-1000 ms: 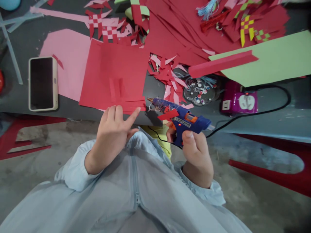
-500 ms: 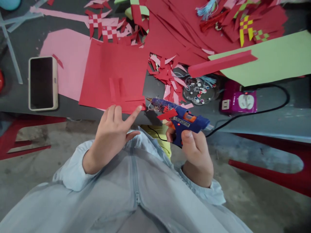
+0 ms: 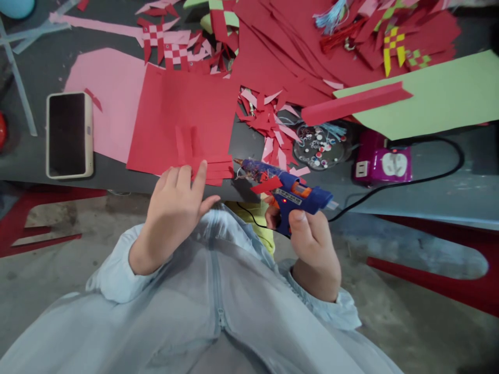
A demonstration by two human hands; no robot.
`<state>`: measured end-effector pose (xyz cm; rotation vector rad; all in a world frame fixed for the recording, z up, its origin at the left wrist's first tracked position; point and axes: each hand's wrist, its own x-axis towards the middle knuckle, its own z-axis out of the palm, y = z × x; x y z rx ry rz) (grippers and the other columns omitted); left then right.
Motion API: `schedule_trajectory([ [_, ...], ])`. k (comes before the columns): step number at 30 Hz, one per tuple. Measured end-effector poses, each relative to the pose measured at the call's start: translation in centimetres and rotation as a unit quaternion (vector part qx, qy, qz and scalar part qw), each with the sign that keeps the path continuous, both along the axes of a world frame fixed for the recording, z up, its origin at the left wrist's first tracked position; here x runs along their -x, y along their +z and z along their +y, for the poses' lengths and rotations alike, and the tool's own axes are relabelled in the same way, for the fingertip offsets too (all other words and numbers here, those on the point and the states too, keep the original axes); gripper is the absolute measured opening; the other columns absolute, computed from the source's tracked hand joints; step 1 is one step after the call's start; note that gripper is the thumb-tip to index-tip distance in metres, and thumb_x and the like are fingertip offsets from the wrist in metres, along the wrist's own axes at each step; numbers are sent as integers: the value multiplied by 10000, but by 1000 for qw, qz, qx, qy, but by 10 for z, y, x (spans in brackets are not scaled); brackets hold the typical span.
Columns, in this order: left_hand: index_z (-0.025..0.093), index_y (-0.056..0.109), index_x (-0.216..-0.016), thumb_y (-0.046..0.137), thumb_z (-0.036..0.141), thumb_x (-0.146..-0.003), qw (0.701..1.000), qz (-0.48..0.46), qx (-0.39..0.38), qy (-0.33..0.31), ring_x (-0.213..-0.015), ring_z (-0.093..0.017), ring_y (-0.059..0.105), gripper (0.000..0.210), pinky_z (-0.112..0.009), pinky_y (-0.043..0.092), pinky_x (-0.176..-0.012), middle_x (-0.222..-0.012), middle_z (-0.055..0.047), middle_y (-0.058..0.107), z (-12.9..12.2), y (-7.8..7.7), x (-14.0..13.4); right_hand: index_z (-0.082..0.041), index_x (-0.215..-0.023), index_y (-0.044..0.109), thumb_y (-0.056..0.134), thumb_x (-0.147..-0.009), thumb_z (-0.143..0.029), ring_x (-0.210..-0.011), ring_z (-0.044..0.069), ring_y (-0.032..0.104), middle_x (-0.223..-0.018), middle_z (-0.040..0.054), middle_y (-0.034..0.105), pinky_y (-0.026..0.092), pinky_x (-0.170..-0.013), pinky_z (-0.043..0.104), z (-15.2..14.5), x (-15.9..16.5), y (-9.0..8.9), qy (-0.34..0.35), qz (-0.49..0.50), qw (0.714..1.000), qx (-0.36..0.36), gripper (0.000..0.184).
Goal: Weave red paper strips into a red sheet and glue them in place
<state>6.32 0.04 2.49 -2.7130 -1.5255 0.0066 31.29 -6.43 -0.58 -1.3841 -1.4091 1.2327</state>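
**One blue glue gun [image 3: 290, 191], held; cut red paper strips [image 3: 219, 167], laid out**

Hands, two. The right hand [image 3: 314, 239] has its fingers closed around the grip of the glue gun, which sits at the table's [image 3: 249, 141] near edge, its nozzle turned left to the ends of the strips; one red indicator light is lit, and one red paper scrap [image 3: 267, 184] lies across the barrel. The left hand [image 3: 169, 215] has its fingers extended, thumb apart, gripping nothing visible; its fingertips are at the strips, contact uncertain.

Strips: a horizontal stack, overlapping, exact count unclear, plus two upright pieces [image 3: 180, 143], all on one red paper sheet [image 3: 187, 101].

Left: one smartphone [image 3: 67, 135], screen dark, overlapping one pink sheet [image 3: 111, 98].

Right: one clear dish [image 3: 322, 148] of small beads, too many to count; one purple socket block [image 3: 384, 163], one black cable [image 3: 429, 179] beside it; one folded red strip [image 3: 356, 102], partly over one light-green sheet [image 3: 444, 98].

Far side: one blue tassel [image 3: 332, 16], one red tassel [image 3: 340, 39], two red-and-pink checkered weaves [image 3: 153, 35].
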Motion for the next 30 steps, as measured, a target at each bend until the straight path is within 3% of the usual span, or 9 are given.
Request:
schedule_trajectory([
  [5,107,644,-1264,410,384,-1024,999,-46,17,16,-1022,-306,638,435,-518,462,-1052,-1043,-157,700,12,5,8,-249,-904,691,339,-1046,-535,-633,188,576,-719,32,666,450,-641,368,-1,-2,-2,0,-1,1000,9,475],
  [9,134,695,-1138,386,300,-1019,998,-53,4,41,-1011,-295,654,371,-475,508,-982,-1053,-143,704,15,7,14,-251,-874,686,350,-1052,-502,-642,187,584,-717,27,668,451,-658,369,0,-1,-1,-10,-9,1000,5,456],
  [16,166,638,-1306,386,220,-998,997,-65,-3,36,-1229,-320,600,402,-500,494,-1026,-1279,-141,679,15,2,15,-245,-766,657,348,-1050,-516,-611,176,558,-700,24,656,423,-633,364,3,-1,0,10,-11,1000,-4,500],
  [20,194,570,-1402,404,251,-1003,998,-53,13,28,-1226,-321,584,435,-494,485,-1019,-1299,-132,659,16,-3,14,-256,-811,669,340,-1055,-502,-643,185,566,-726,30,668,426,-656,371,1,-1,-2,10,-1,1000,-3,477],
  [30,149,601,-1358,409,205,-988,998,-55,5,3,-1103,-307,600,420,-497,495,-975,-1235,-169,661,15,-7,12,-249,-832,671,353,-1044,-531,-616,183,565,-695,27,663,433,-628,365,6,2,2,4,-16,1000,-3,475],
])
